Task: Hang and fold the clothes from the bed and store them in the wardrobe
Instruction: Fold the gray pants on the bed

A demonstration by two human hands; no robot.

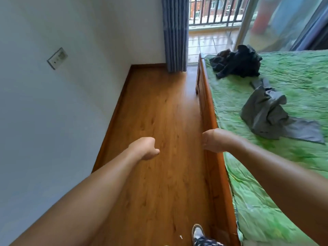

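clothes lie on the green bedspread (262, 192) to the right of your fingers. a crumpled grey garment (269, 116) sits just beyond and to the right of your right fingertips, not touching them. a heap of dark clothes (237, 63) sits farther ahead of them, near the far corner of the bedspread by the glass door (269, 20). the two are apart, with bare bedspread between them.

your right hand (212, 141) hangs over the wooden bed rail (215, 167) with the wrist bent. its fingers (205, 145) droop downward close together and hold nothing. they are blurred, so it cannot be told whether they touch the rail.

your left hand (144, 148) hovers over the wooden floor (159, 107), left of the right fingers with a strip of floor between. its fingers curl under the palm, mostly hidden behind the back of the hand, with the thumb lying against them. nothing is in them.

left of your left fingers runs a white wall (53, 112) with a socket plate (57, 58). far ahead of both sets of fingers a blue-grey curtain (174, 32) hangs in the corner, beside a tiled balcony with a dark railing (213, 13). nearer you than the fingers, at the bottom edge, a patterned shoe (197, 231) stands on the floor beside the rail.
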